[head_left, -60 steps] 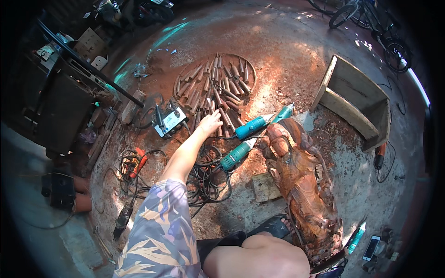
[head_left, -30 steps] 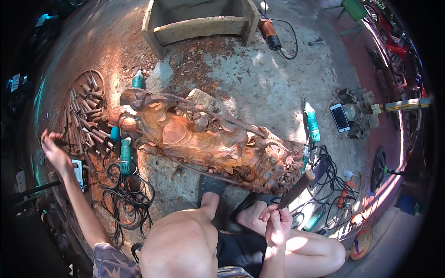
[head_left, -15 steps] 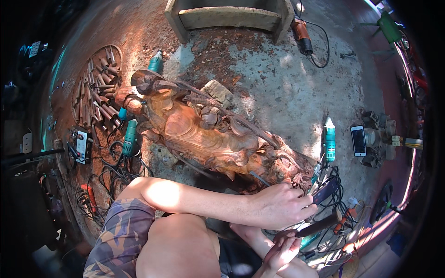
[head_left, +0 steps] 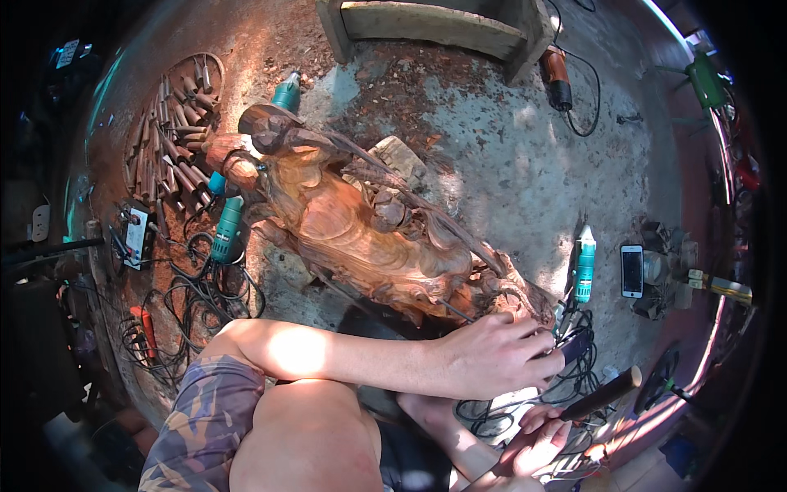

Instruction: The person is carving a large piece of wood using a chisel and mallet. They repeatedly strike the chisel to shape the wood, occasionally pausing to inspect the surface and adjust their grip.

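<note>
A large reddish-brown wood carving (head_left: 352,225) lies slantwise on the floor before me, with robed folds and a long staff-like ridge. My left hand (head_left: 496,357) is closed at its lower right end, fingers curled round a thin metal carving chisel (head_left: 455,311). The chisel's shaft shows against the wood; my fingers hide the rest. Lower right, my right hand (head_left: 537,447) grips a dark round wooden club (head_left: 602,395), its pale end pointing up and right, apart from the chisel.
Many gouges (head_left: 176,139) lie fanned at the left. Green power tools (head_left: 227,230), tangled black cables (head_left: 197,283) and a power strip (head_left: 138,238) are near them. Another green tool (head_left: 584,266) and a phone (head_left: 632,271) lie right. A wooden bench (head_left: 434,20) stands at the back.
My right hand has moved right and slightly down, carrying the club outward from my left hand. My left hand stays by the carving's end. The whole view has shifted slightly.
</note>
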Tool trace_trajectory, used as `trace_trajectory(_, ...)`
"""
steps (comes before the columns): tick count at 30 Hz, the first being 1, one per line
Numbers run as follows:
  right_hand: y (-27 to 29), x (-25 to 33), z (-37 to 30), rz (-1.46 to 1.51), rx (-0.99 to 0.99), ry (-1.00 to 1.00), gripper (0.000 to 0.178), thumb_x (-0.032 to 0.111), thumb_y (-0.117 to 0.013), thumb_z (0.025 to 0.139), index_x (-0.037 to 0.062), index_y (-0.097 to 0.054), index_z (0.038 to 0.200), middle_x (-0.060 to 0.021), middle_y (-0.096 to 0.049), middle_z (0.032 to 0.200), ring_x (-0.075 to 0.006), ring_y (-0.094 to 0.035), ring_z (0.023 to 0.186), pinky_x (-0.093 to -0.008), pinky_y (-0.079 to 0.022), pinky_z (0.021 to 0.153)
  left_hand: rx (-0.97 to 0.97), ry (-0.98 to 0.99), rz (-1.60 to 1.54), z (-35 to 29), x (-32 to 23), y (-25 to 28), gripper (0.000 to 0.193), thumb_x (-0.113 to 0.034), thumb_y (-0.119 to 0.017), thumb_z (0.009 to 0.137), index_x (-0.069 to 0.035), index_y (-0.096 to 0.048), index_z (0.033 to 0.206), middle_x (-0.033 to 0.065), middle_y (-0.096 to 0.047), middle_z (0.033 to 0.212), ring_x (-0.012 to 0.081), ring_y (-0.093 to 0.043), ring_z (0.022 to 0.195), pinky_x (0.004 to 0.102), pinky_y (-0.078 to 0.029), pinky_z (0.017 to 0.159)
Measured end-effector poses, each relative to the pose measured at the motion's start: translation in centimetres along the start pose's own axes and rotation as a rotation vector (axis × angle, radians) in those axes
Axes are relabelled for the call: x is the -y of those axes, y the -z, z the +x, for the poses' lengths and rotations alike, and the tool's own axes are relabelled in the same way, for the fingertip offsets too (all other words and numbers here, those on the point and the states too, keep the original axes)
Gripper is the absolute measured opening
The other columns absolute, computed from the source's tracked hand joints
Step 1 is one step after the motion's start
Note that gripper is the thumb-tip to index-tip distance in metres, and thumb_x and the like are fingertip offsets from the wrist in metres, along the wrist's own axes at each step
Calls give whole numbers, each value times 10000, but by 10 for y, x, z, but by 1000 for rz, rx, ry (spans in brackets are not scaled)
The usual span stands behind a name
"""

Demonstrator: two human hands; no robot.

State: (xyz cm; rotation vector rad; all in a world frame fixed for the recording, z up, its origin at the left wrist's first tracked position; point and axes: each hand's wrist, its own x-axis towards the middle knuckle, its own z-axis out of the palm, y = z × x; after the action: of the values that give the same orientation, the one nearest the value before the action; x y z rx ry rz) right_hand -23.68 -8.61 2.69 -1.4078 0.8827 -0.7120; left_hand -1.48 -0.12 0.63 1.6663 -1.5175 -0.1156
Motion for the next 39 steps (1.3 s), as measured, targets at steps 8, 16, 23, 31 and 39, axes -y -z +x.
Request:
trace_trajectory(8, 9, 20, 23, -11, 30, 88, 250, 244, -442, 1089, 36, -519, 975, 2, -363, 579, -110, -358, 555, -262, -308, 543, -122, 175, -165, 3, 12, 6, 402, -262, -765, 741, -36, -623, 1042, 76, -611, 833, 250, -651, 760, 370, -540, 611)
trace_trajectory(16, -41, 42, 42, 3, -74, 263, 366, 289, -462, 1079, 72, -429, 786, -5, -408, 609, -125, -420, 578, -273, -334, 535, -261, 291, -334, 12, 21, 22, 312, -207, -722, 760, 0, -560, 928, 146, -634, 736, 333, -680, 707, 450, -531, 604)
trace_trajectory(23, -63, 47, 56, -263, 32, 99, 259, 219, -484, 1071, 39, -531, 890, 31, -462, 682, -39, -335, 537, -228, -232, 489, -232, 388, -318, 17, 23, 21, 297, -184, -722, 743, -2, -554, 908, 140, -635, 783, 337, -671, 735, 442, -523, 600)
trace_trajectory(31, -56, 46, 65, -225, -15, 11, 224, 199, -541, 1049, 53, -570, 882, 36, -476, 690, -26, -328, 560, -202, -248, 503, -202, 380, -278, 15, 23, 13, 334, -202, -726, 770, 6, -566, 976, 142, -652, 814, 327, -682, 752, 444, -528, 609)
trace_trajectory(39, -52, 41, 66, -334, 136, -20, 246, 237, -514, 1066, 54, -563, 910, 47, -389, 634, -47, -297, 533, -223, -217, 492, -157, 349, -228, 15, 22, 19, 339, -236, -719, 801, 19, -557, 956, 169, -667, 787, 334, -703, 728, 434, -545, 579)
